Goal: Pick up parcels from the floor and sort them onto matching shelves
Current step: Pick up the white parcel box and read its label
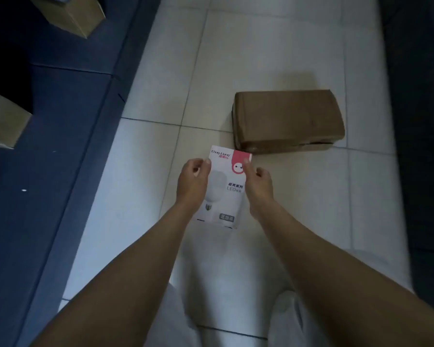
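Both hands hold a white LED bulb box point(223, 191) between them, above the tiled floor point(273, 46). The left hand point(193, 182) grips the box's left edge, thumb on the printed front near the upper corner. The right hand point(258, 186) grips the right edge, thumb pressed on the pink corner panel. Each hand is closed on the box. The box is shut; its contents cannot be seen.

Just beyond the grip, to its right, a brown cardboard parcel point(287, 120) lies flat on the floor, closed. It overlaps the bulb box's top corner in the view, but contact cannot be told.

Well to the left of the grip runs a dark blue shelf unit point(68, 136). A cardboard box point(4, 121) sits on it level with the grip. Another cardboard carton point(71, 13) sits farther away. What either holds cannot be seen.
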Available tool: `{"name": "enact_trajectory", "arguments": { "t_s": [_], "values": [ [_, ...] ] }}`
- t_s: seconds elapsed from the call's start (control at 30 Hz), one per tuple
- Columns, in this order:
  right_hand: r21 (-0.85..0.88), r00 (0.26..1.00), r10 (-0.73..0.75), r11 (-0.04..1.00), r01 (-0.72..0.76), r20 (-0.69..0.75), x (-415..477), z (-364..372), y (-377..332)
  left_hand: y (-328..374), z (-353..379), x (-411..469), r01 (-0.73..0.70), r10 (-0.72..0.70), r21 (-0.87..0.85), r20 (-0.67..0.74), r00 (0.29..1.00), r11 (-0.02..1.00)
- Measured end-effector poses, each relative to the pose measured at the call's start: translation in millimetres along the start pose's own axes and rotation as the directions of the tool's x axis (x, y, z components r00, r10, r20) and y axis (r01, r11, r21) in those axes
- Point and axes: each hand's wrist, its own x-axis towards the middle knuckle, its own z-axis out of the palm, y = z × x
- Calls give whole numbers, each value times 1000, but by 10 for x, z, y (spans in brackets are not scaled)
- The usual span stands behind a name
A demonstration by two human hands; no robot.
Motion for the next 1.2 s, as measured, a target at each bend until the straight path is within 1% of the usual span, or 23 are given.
{"name": "enact_trajectory", "arguments": {
  "t_s": [0.07,0.1,0.2,0.27,0.33,0.43,0.53,0.7,0.83,0.93,1.07,1.2],
  "values": [
    [-39,997,52,998,-54,-50,153,53,132,-106,100,144,31,-31,19,6,999,999],
    [-56,996,70,996,-73,-45,221,54,200,-187,154,226,57,-58,52,10,998,997],
    [-119,986,161,979,-164,-40,322,49,354,-334,264,322,205,-211,129,35,977,970],
    [-146,982,189,971,-187,0,360,48,418,-407,299,334,281,-292,118,90,952,953],
    [-145,979,201,971,-192,46,364,70,429,-386,312,288,281,-292,95,129,948,955],
    [-140,984,163,978,-153,66,199,60,263,-218,280,175,268,-275,78,102,956,960],
    [-143,989,134,982,-124,61,-95,-16,-41,104,121,-26,274,-278,65,67,958,960],
    [-82,992,86,994,-78,88,-859,-204,-913,1063,-284,-424,218,-221,62,52,974,974],
    [-64,996,13,998,-7,93,-1560,-345,-1797,2093,-696,-803,169,-172,56,41,984,984],
    [-39,991,-47,998,52,124,-2163,-433,-2544,2931,-1032,-1130,150,-150,19,25,988,989],
    [-20,973,-176,983,181,149,-2975,-514,-3515,4018,-1460,-1484,131,-132,-43,-21,991,991],
    [-14,933,-321,945,327,160,-3681,-579,-4387,5060,-1899,-1855,92,-98,-101,-58,993,991]
  ]
}}
